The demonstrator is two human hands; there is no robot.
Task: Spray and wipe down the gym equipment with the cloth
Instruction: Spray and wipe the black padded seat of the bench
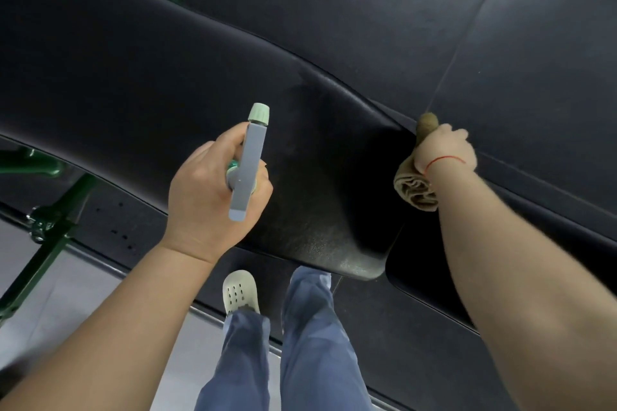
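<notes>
**Spray bottle.** The spray bottle (248, 170) is gripped in the left hand (207, 197), with the fingers curled round its neck. Its pale green nozzle (258, 113) is aimed forward past the knuckles. It is judged light and rigid. The body is hidden under the hand, so the fill level cannot be told.

**Cloth.** The cloth (415, 192) is held bunched in the right hand (444, 152), fingers closed round it. Folds protrude near the wrist and a tuft shows beyond the fingers. It is judged soft, light and compliant. A flatter hold would probably be needed for wiping.

**Surface and room.** The black bench pad (167, 77) lies beneath and between both hands. It appears cushioned and grained. A dull patch, possibly spray, is noted just ahead of the left hand. A green frame (43, 233) is noted to the left of the left hand, and dark matting (500, 27) beyond the right hand.
</notes>
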